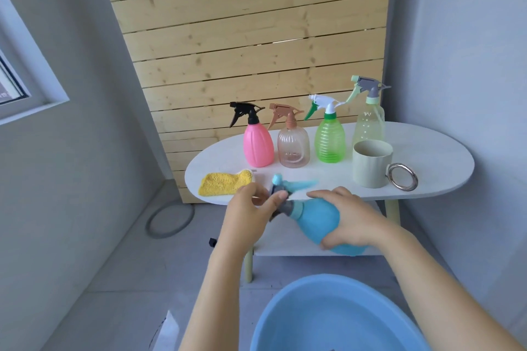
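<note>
A blue spray bottle (319,222) with grey collar lies tilted, nozzle pointing left.

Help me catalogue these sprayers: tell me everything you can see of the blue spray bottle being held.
The blue spray bottle looks like opaque light-blue plastic, with a rounded, bulbous body, a grey collar at the neck and a light-blue trigger head, which is blurred. It is tipped nearly sideways in the air, head toward the left, before the near edge of the white table. The right hand grips its body; the left hand pinches it at the collar and head.
</note>
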The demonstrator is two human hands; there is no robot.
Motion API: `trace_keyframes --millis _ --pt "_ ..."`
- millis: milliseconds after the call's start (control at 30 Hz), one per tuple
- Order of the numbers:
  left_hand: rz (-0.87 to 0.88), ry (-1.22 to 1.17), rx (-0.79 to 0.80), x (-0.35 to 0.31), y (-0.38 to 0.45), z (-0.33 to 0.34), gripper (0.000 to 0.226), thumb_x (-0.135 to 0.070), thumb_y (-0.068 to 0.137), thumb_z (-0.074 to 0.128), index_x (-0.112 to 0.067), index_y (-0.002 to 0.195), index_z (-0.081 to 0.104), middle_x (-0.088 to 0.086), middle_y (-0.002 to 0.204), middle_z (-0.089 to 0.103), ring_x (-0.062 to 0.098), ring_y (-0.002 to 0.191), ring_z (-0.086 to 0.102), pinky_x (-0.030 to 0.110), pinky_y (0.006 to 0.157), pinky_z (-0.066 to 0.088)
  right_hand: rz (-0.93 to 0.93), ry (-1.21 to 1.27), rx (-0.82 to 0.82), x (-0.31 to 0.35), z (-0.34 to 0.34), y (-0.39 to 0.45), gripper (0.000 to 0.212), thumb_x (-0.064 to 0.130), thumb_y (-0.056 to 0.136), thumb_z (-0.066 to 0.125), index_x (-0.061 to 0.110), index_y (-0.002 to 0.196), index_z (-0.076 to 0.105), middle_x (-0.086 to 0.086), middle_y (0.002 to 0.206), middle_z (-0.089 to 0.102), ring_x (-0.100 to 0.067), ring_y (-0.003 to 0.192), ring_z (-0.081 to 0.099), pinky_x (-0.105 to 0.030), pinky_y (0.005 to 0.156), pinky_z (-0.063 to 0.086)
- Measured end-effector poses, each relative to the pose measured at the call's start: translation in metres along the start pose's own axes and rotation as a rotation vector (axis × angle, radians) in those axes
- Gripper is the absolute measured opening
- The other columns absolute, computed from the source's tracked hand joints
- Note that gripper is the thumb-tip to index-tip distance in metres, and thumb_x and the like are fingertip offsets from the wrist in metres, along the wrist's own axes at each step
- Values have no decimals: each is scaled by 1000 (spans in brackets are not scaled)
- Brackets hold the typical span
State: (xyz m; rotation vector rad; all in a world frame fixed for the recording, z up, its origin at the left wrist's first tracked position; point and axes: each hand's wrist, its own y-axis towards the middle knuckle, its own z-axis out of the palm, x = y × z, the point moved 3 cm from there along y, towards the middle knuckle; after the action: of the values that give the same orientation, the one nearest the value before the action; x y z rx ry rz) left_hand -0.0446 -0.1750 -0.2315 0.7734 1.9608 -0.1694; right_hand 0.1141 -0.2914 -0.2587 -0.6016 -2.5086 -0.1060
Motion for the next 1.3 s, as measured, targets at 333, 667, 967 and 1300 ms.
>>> trace_keyframes --millis 333,667,967,1300 --pt "-62 -347 135 -5 5 11 48 -4 93 41 -28 134 39 4 100 65 12 84 69 28 70 55 6 -78 -178 4 -7 3 96 37 62 78 46 141 25 10 128 36 -19 120 39 -31 96 31" --pt "18 98 -205 0 13 5 25 -37 93 54 -21 74 55 -2 81 52 13 72 50 18 53 30 71 -115 -267 -13 -19 -1 92 35 62 77 45 139 29 9 130 35 -18 122 37 -30 98 26" --pt "-252 -145 -290 17 16 -4 48 -40 97 47 -8 61 46 1 57 41 23 62 35 30 54 26 328 -6 -269 -42 -26 -7 89 40 65 75 40 140 27 0 133 35 -26 122 40 -36 93 35" --pt "-438 -559 -251 34 21 34 25 -21 96 55 -7 78 65 5 73 59 17 59 55 23 53 50 409 215 -213 -46 -12 -4 94 44 61 79 34 139 28 -3 123 37 -27 117 44 -41 93 45"
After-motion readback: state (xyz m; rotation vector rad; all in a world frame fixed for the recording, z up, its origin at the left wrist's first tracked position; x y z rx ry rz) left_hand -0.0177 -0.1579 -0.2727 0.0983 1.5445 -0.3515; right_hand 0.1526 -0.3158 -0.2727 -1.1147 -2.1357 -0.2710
